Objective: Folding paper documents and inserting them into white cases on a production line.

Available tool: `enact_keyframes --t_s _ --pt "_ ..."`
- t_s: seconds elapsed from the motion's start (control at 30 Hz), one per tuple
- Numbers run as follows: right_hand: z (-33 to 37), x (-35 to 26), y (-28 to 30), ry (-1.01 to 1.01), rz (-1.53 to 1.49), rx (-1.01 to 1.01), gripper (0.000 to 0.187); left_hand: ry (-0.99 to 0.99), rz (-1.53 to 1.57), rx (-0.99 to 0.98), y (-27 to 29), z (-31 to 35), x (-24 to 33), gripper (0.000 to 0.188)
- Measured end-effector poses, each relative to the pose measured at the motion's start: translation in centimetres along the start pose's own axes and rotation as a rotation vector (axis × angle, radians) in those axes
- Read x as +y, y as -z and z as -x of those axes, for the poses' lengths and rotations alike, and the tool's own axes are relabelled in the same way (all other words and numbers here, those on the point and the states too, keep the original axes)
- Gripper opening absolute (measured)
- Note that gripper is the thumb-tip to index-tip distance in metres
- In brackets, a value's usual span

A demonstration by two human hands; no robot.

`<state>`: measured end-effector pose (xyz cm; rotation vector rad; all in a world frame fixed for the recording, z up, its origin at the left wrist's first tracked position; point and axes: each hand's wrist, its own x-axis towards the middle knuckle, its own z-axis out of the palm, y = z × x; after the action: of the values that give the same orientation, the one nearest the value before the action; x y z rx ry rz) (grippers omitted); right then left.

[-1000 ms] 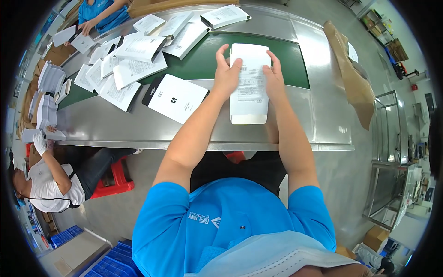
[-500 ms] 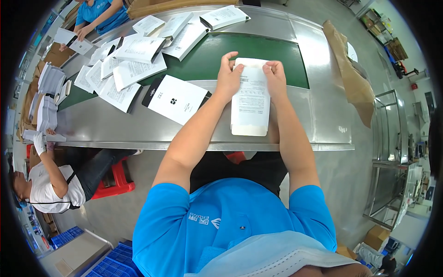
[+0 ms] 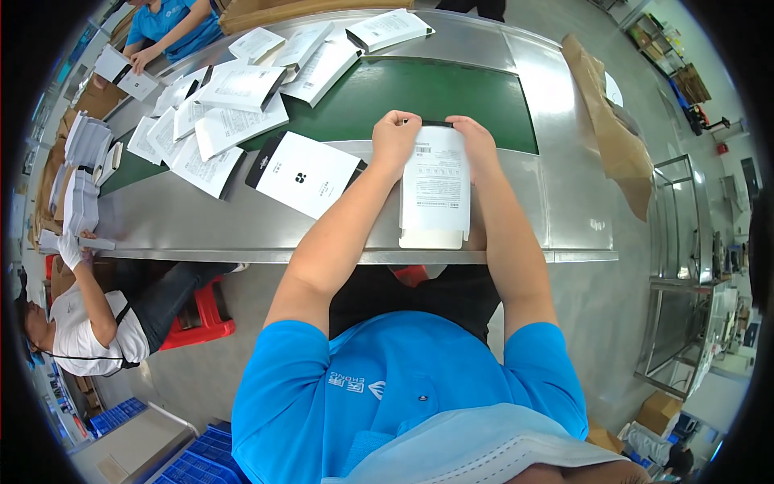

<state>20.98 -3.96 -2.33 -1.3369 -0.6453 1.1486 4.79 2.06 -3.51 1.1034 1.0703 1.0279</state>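
A flat white carton (image 3: 435, 181) with printed lines and a barcode lies lengthwise in front of me. Its far end shows a narrow black strip, and a plain white flap or panel sticks out at its near end. My left hand (image 3: 395, 145) is closed at the far left corner, thumb and forefinger pinched at the black strip. Curled round the far right corner is my right hand (image 3: 476, 143), its fingertips partly hidden behind the carton. Left of my forearm, another white carton (image 3: 305, 174) with black ends rests on the metal table.
Printed white cartons (image 3: 238, 113) lie heaped on the green belt (image 3: 419, 89) at the far left. Brown paper (image 3: 609, 129) hangs over the right edge of the steel table (image 3: 201, 230). Co-workers handle cartons at far left and left, near stacked white pieces (image 3: 81, 198).
Both hands have shifted at the far end, and the fingers have closed in there. A black strip now shows at that end, and a white panel juts further out at the near end.
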Motion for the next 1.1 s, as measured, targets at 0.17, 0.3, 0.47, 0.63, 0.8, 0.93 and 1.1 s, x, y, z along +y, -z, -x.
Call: enact_keyframes --t_s 0.17,0.3,0.47,0.63,0.8,0.93,1.1 --pt "0.8 -0.7 -0.5 0.046 -0.042 0.0 0.021 -0.04 0.128 -0.072 -0.2 0.1 -0.1 0.03" --pt "0.5 -0.6 -0.4 0.064 0.0 -0.004 0.027 -0.057 0.106 -0.055 -0.4 0.0 0.5 0.039" --pt "0.2 -0.6 -0.9 0.078 0.107 0.011 0.031 0.013 0.078 -0.084 0.6 0.0 1.2 0.044" --pt "-2.9 0.6 2.5 0.124 -0.259 0.173 0.032 -0.077 -0.481 -0.459 2.3 -1.3 2.3 0.041" --pt "-2.0 -0.1 3.4 0.073 -0.321 0.22 0.031 -0.475 0.864 0.283 6.5 -1.9 7.7 0.034" --pt "-3.1 1.3 2.3 0.161 -0.005 0.183 0.028 -0.319 0.631 0.413 7.7 -2.1 6.8 0.046" --pt "-3.1 2.3 1.1 0.309 0.539 0.095 0.021 -0.253 -0.129 0.199 9.5 -3.0 5.2 0.04"
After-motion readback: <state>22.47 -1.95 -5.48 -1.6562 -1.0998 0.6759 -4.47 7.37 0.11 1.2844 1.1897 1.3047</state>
